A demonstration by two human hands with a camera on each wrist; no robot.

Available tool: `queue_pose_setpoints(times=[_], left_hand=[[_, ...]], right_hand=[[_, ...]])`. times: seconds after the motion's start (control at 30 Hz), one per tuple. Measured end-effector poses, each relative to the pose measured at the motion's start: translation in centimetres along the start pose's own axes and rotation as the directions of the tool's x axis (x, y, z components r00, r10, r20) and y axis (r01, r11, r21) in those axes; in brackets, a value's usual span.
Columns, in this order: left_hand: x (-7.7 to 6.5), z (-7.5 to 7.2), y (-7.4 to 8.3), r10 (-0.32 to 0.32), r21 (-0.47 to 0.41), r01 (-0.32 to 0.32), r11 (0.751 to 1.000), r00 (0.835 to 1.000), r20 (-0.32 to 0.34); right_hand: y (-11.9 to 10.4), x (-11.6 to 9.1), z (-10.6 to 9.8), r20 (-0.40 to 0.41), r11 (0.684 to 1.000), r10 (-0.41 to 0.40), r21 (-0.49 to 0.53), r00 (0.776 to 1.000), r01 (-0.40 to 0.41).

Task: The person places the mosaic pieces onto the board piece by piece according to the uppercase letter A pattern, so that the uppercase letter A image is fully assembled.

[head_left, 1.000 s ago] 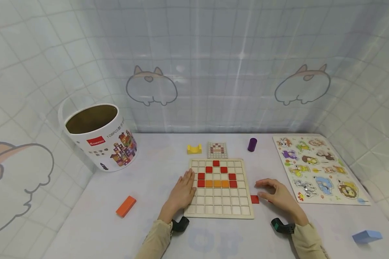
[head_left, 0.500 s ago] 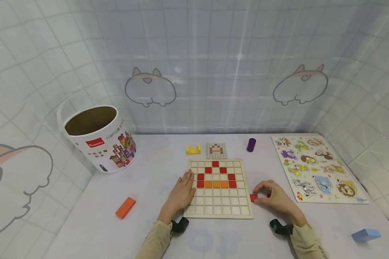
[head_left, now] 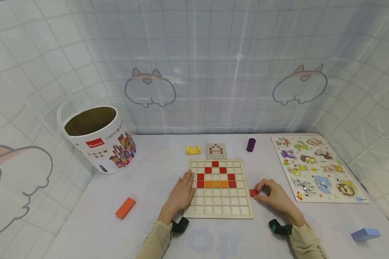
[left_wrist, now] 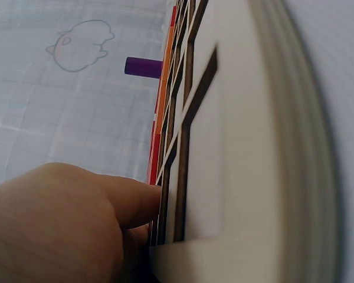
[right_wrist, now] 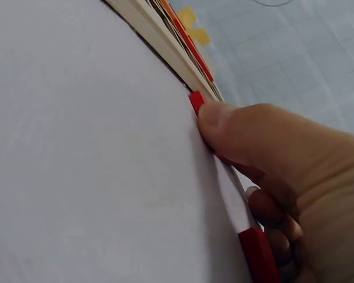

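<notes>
A wooden grid board (head_left: 218,217) lies on the table, with red square tiles (head_left: 232,184) set in an arch and a row of orange tiles (head_left: 216,184) between its lower ends. On the board's left edge rests my left hand (head_left: 181,194), fingers straight; in the left wrist view its thumb (left_wrist: 138,200) lies at the grid. Just off the right edge, my right hand (head_left: 275,196) pinches a loose red tile (head_left: 253,193) between thumb and fingers. Another red tile (right_wrist: 259,253) lies under that hand in the right wrist view. A small pattern card (head_left: 216,151) lies behind the board.
At the back left stands a white bucket (head_left: 116,151). A yellow block (head_left: 193,150) and a purple cylinder (head_left: 251,145) flank the card. An animal puzzle board (head_left: 308,198) lies right. An orange block (head_left: 125,208) is at left, a blue block (head_left: 365,235) at front right.
My right hand has closed its thumb and fingers on the loose red tile and shifted it slightly away from me along the board's edge. My left hand has stayed in place.
</notes>
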State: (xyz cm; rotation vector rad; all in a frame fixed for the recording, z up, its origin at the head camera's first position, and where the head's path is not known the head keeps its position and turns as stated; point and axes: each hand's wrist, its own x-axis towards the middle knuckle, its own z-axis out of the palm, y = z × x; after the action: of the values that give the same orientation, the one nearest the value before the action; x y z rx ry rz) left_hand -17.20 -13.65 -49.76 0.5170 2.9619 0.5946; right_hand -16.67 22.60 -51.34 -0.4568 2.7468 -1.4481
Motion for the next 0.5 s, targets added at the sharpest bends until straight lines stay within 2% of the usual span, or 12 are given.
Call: queue_pose_setpoints(times=[0.13,0.27,0.4,0.5], left_hand=[[-0.1,0.1,-0.2,-0.003,0.0,0.003,1.0,1.0,-0.006],[-0.1,0.1,-0.2,-0.002,-0.006,0.002,1.0,1.0,-0.009],[0.1,0.0,-0.2,0.002,-0.012,-0.002,1.0,1.0,-0.013],[0.1,0.1,-0.1,0.004,-0.003,-0.004,1.0,1.0,-0.009]], right_hand=[[-0.3,0.2,0.3,-0.048,1.0,0.005,-0.014,0.999,-0.006],[-0.6,0.3,0.3,-0.072,0.998,0.048,-0.032,0.996,-0.051],[-0.6,0.4,-0.3,-0.072,0.995,0.097,0.03,0.993,-0.095],[-0.5,0.5,-0.8,-0.061,0.986,0.128,0.117,0.99,-0.12]])
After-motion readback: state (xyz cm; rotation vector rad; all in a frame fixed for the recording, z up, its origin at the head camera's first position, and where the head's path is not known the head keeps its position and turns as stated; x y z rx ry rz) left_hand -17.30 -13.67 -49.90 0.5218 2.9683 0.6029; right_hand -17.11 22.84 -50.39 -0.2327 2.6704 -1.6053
